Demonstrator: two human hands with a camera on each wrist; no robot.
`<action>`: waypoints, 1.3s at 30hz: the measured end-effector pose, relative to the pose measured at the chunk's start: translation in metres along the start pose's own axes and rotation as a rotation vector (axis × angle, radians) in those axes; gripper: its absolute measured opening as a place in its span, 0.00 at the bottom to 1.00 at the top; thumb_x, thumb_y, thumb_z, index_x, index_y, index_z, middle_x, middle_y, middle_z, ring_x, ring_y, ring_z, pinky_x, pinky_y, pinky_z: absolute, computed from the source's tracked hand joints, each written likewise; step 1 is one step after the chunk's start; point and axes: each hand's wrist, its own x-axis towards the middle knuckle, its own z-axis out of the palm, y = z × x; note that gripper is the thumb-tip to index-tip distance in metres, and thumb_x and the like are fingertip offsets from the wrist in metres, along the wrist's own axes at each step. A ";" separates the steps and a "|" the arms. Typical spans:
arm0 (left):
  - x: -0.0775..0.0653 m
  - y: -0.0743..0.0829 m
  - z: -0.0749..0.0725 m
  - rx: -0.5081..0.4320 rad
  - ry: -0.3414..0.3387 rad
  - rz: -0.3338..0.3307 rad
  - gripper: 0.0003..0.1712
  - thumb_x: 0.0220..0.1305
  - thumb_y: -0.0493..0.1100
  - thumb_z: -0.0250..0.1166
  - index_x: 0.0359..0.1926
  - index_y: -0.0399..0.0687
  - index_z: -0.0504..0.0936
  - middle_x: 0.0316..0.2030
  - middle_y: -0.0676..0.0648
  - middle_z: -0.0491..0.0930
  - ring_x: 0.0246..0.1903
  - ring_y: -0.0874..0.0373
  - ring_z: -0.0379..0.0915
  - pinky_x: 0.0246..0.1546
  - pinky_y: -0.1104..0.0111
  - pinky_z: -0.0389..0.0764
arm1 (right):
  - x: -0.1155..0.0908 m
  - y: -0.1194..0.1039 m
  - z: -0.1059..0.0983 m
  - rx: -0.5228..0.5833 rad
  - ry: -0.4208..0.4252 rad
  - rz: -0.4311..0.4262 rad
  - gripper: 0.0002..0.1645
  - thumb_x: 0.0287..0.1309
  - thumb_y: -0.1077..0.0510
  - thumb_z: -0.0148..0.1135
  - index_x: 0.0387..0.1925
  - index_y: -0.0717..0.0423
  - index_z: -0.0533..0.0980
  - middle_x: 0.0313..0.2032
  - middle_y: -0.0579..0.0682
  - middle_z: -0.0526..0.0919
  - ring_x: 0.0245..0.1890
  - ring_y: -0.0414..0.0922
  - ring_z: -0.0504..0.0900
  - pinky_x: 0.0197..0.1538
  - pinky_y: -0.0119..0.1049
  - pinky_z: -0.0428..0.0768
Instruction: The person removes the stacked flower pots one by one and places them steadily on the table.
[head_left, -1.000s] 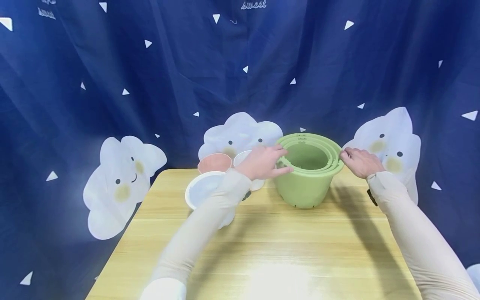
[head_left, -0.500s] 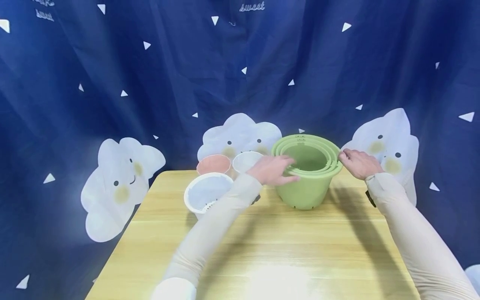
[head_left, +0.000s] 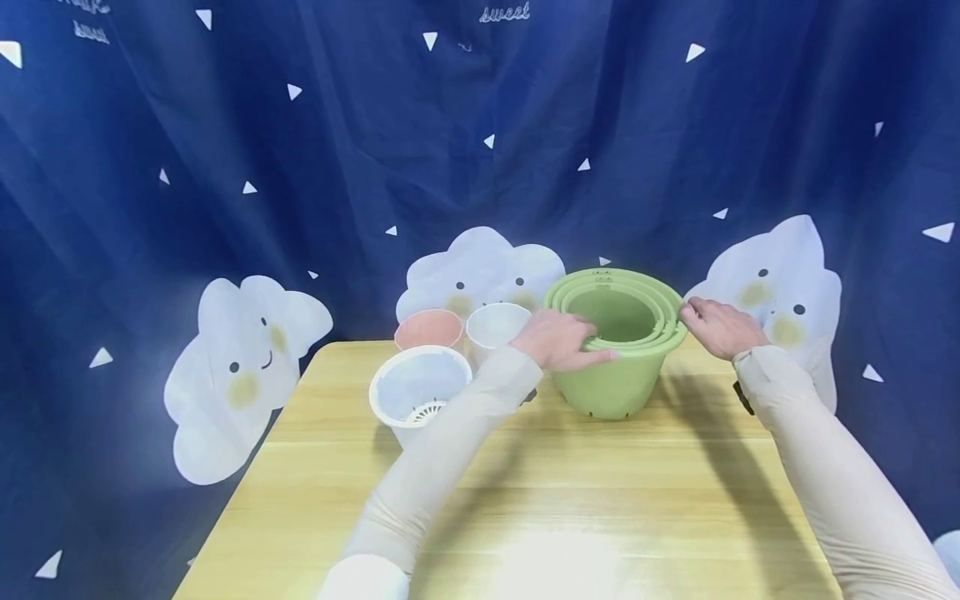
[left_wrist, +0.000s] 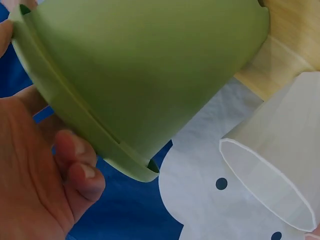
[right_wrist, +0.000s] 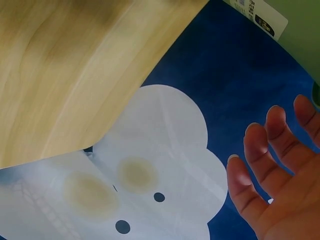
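Several green flowerpots (head_left: pixel 611 387) stand nested one inside another at the back right of the table. My left hand (head_left: pixel 558 340) grips the left side of their rims, with the thumb outside and the fingers reaching over and inward. In the left wrist view the little fingers (left_wrist: pixel 80 170) curl beside the green rim. At the right edge of the stack, my right hand (head_left: pixel 722 327) holds the rim near thumb and forefinger; the right wrist view shows its other fingers (right_wrist: pixel 257 145) loosely bent, off the pot. The exact grip of the right thumb is hidden.
Left of the stack stand a pink pot (head_left: pixel 429 327), a white pot (head_left: pixel 491 327) behind my left arm, and a nearer white pot (head_left: pixel 408 383) with a slotted bottom. A wooden table (head_left: pixel 570 492) ends at a dark blue curtain (head_left: pixel 480 125) with cloud prints.
My left hand has slid to the right along the near left rims, lifting off and settling again. The nearer white pot shows more fully. My right hand stays at the right rim.
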 end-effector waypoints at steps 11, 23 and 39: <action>0.005 0.005 0.001 -0.014 0.022 -0.020 0.37 0.73 0.77 0.41 0.36 0.59 0.85 0.35 0.58 0.85 0.28 0.61 0.77 0.36 0.66 0.80 | -0.001 0.001 0.001 0.007 0.004 -0.001 0.34 0.75 0.39 0.24 0.49 0.56 0.74 0.51 0.64 0.83 0.49 0.63 0.83 0.40 0.57 0.81; 0.007 0.001 0.008 -0.048 0.068 -0.023 0.37 0.68 0.80 0.46 0.38 0.57 0.83 0.35 0.58 0.80 0.28 0.62 0.76 0.30 0.69 0.77 | -0.002 0.001 0.001 0.016 -0.019 0.005 0.36 0.76 0.39 0.23 0.52 0.56 0.74 0.55 0.65 0.82 0.54 0.66 0.82 0.44 0.61 0.81; 0.002 -0.005 0.009 -0.117 0.071 -0.032 0.36 0.65 0.79 0.54 0.52 0.56 0.79 0.45 0.56 0.83 0.33 0.62 0.79 0.34 0.71 0.77 | -0.001 0.000 0.002 0.021 -0.032 -0.001 0.39 0.75 0.39 0.21 0.56 0.60 0.72 0.58 0.69 0.80 0.57 0.69 0.80 0.47 0.64 0.81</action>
